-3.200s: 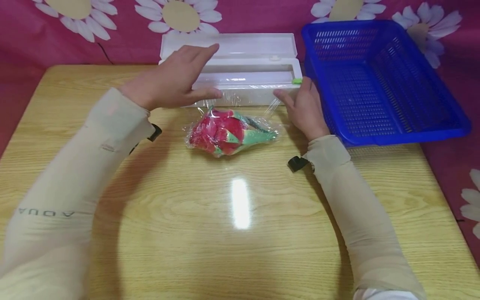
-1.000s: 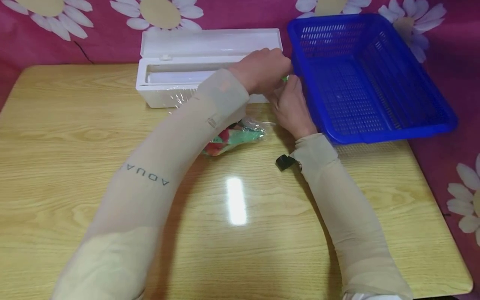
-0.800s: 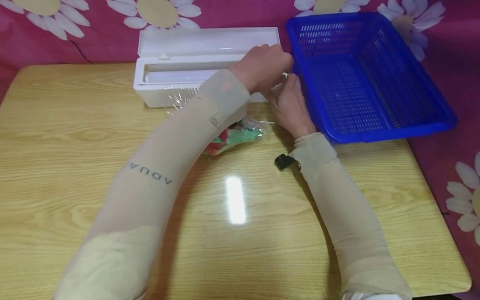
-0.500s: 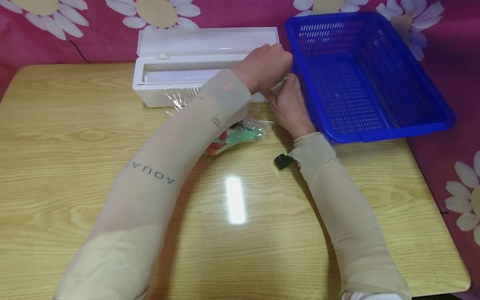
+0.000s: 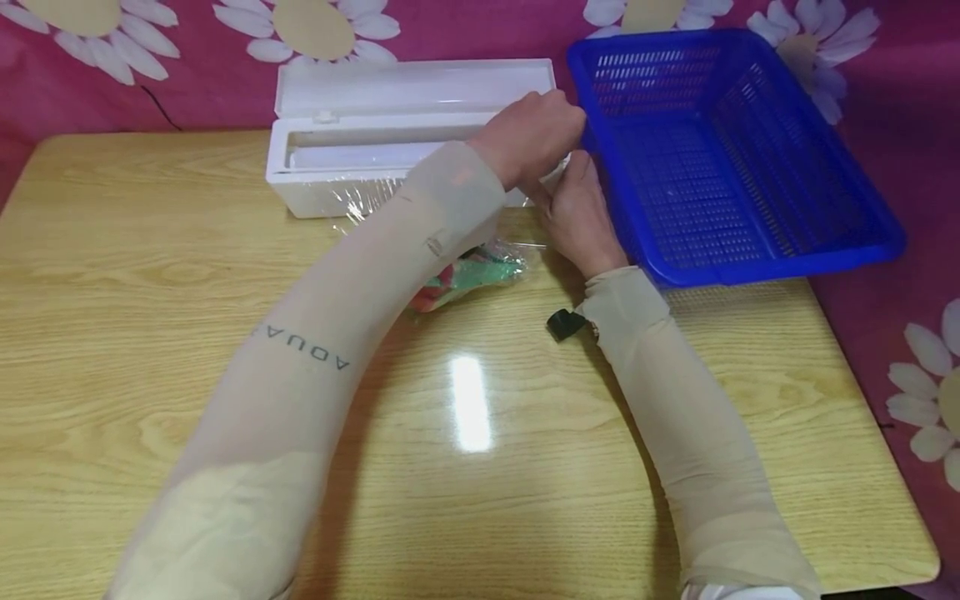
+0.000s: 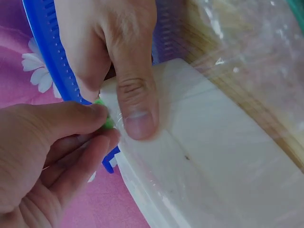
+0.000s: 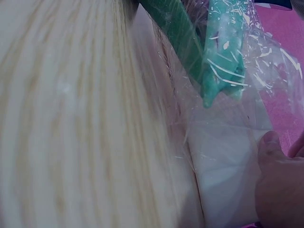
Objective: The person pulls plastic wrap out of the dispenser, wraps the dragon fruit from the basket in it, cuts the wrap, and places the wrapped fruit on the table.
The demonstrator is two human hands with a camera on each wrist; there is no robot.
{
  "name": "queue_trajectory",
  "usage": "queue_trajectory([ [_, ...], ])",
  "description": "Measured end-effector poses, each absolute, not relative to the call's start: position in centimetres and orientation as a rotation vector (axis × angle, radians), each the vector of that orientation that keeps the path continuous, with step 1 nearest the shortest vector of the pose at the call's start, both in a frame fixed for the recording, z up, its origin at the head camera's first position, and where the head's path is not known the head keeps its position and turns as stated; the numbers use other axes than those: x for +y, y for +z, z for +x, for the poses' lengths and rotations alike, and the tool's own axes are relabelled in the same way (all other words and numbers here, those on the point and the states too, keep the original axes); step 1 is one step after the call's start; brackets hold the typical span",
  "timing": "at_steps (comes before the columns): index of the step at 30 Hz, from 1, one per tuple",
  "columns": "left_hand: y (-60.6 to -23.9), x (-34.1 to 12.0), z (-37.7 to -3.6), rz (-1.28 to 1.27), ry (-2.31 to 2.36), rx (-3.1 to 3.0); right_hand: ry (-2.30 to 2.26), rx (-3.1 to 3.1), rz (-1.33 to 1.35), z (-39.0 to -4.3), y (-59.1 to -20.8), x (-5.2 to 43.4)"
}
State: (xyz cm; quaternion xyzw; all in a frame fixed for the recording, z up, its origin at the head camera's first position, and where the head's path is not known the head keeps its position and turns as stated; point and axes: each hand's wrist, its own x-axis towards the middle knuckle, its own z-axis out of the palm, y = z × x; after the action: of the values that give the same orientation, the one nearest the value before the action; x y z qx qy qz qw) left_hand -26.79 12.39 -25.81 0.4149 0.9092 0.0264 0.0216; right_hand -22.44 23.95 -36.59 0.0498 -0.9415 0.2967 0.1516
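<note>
A white cling film dispenser [image 5: 315, 194] stands at the back of the table with its lid up and a roll inside. My left hand [image 5: 532, 135] reaches across to its right end; in the left wrist view its thumb and index finger pinch a small green slider [image 6: 109, 123]. My right hand [image 5: 582, 218] grips that same end, thumb pressed on the white front face. Clear cling film [image 5: 358, 197] stretches from the dispenser to a red and green dragon fruit [image 5: 487, 273] wrapped in film. My left forearm hides much of the fruit.
A blue plastic basket [image 5: 765, 273] stands at the right, close beside my right hand. The wooden table [image 5: 135, 333] ends at a pink flowered cloth [image 5: 465, 25] behind and to the right.
From above the dispenser's left part, my left hand has moved to its right end and now pinches the green slider. My right hand stays at that end. The last second shows hardly any motion.
</note>
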Motion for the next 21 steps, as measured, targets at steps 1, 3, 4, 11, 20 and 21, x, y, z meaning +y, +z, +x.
queue_trajectory([
  [1, -25.7, 12.4, -26.9, 1.277, 0.088, 2.813, 0.858, -2.712, 0.135, -22.5, -36.5, 23.9],
  [3, -25.6, 12.4, -26.9, 1.262, 0.096, 2.807, 0.867, -2.727, 0.125, -22.5, -36.4, 23.9],
  [4, -25.6, 12.4, -27.0, 1.254, 0.095, 2.806, 0.868, -2.732, 0.12, -22.5, -36.4, 23.9],
  [11, -25.4, 11.9, -27.0, 1.254, 0.057, 2.809, 0.812, -2.765, 0.092, -22.5, -36.2, 23.7],
  [20, -25.2, 11.1, -27.0, 1.202, 0.045, 2.814, 0.811, -2.852, -0.005, -22.4, -35.9, 23.8],
  [21, -25.2, 11.1, -27.0, 1.204, 0.042, 2.815, 0.815, -2.851, -0.003, -22.4, -35.9, 23.8],
])
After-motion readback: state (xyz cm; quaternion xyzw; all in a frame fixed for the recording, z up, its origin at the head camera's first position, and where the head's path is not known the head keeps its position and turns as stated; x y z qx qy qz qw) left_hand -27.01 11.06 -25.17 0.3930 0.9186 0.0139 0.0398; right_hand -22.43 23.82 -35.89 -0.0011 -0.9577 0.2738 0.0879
